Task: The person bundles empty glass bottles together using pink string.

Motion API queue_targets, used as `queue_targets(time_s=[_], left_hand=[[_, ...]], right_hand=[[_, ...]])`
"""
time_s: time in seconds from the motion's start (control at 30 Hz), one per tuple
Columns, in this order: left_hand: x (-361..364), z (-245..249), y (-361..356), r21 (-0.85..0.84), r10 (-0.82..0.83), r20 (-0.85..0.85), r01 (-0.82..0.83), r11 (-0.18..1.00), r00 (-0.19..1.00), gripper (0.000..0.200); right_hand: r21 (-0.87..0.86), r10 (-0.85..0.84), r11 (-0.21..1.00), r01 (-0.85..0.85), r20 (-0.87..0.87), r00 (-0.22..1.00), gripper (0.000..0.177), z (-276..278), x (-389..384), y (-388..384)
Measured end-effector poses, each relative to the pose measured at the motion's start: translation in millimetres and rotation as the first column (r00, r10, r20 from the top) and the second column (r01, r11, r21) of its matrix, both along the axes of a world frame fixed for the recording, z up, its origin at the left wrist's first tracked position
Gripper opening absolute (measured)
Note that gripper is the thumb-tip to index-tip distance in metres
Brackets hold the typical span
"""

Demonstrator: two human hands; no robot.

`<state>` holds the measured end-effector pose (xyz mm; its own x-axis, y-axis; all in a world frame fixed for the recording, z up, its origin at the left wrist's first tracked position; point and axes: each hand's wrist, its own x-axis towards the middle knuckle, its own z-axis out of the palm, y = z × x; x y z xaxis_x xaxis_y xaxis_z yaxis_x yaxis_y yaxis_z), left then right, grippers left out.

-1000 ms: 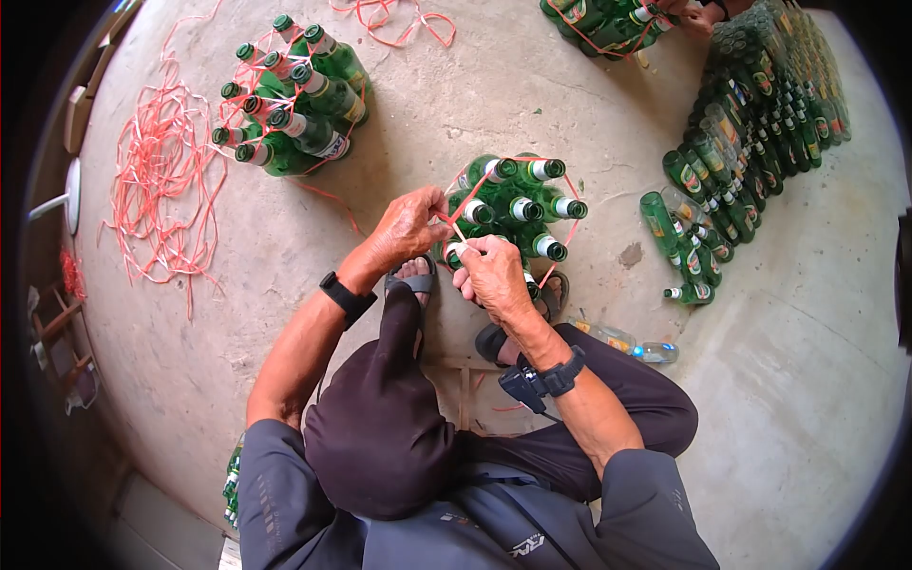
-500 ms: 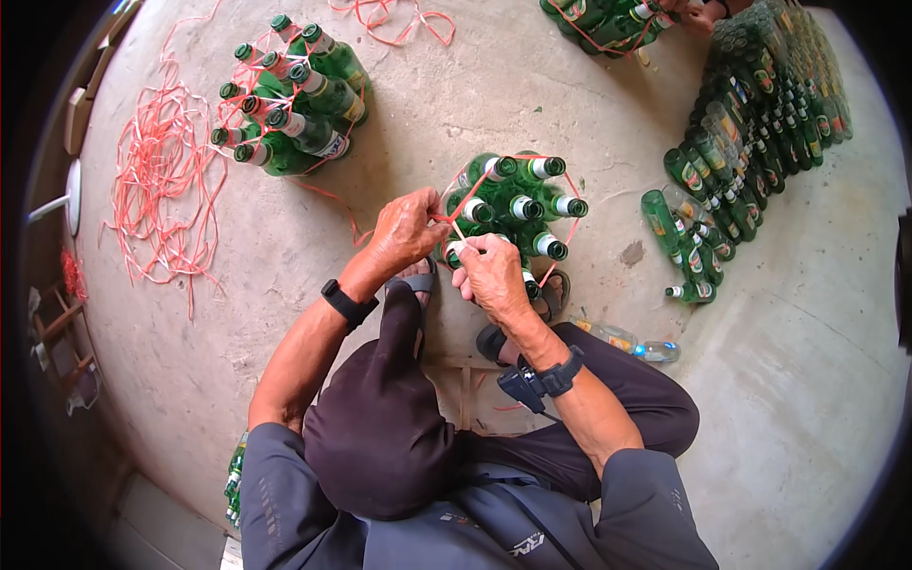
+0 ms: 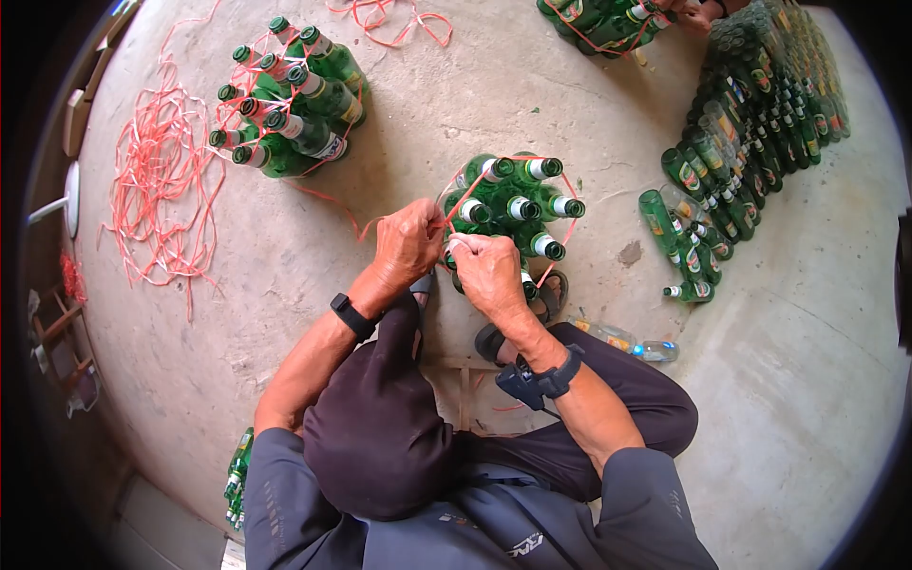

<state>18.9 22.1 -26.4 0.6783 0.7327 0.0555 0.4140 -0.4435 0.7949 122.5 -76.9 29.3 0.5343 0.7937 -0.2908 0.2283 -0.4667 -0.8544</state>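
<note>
**Q:** What do the 2 hands hold?

**A:** The left hand (image 3: pixel 408 242) is curled shut on the red string (image 3: pixel 467 193) at the near-left edge of the bundle of green bottles (image 3: pixel 518 204). The right hand (image 3: pixel 486 271) sits just beside it, the 2 almost touching. Its fingertips pinch the same string against a bottle neck on the bundle's near edge.

**Q:** Where is the bundle?

**A:** It stands upright on the concrete floor (image 3: pixel 532 104), directly ahead of the person's feet. One sandal (image 3: pixel 491 343) lies just behind its near side. The string crosses the caps and loops round the outer edge.

**Q:** How much open room lies around it?

**A:**
- **Left:** bare floor runs to the loose string pile (image 3: pixel 157 180), which is well apart. 1 strand trails over the floor between the left hand and the tied bundle (image 3: pixel 290 95) at the upper left.
- **Right:** a strip of bare floor separates the bundle from the bottle stack (image 3: pixel 760 104), whose nearest bottles lie on their sides.
- **Near right:** a clear plastic bottle (image 3: pixel 627 342) lies beside the person's knee, with wide bare floor beyond it.
- **Far side:** the floor is open up to the far bundle (image 3: pixel 598 19) at the top edge. Another person's hand (image 3: pixel 698 17) rests beside it.
</note>
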Motion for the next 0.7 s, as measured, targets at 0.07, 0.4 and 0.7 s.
queue_targets(time_s=[0.07, 0.4, 0.7], left_hand=[[0.5, 0.0, -0.6, 0.089, -0.013, 0.063, 0.007, 0.996, 0.998, 0.016], [-3.4, -7.4, 0.5, 0.157, -0.087, 0.117, 0.068, 0.985, 0.989, 0.014], [-8.4, -4.2, -1.6, 0.078, -0.086, 0.173, 0.073, 0.994, 0.981, 0.016]], right_hand=[[-0.105, -0.008, 0.994, 0.001, -0.058, 0.998, 0.024, -4.5, 7.1, 6.5], [-0.37, 0.057, 0.929, -0.035, 0.049, 0.997, 0.03, -16.6, 3.5, 35.4], [-0.337, 0.03, 0.939, 0.06, 0.256, 0.966, 0.019, -3.1, -8.6, 32.8]])
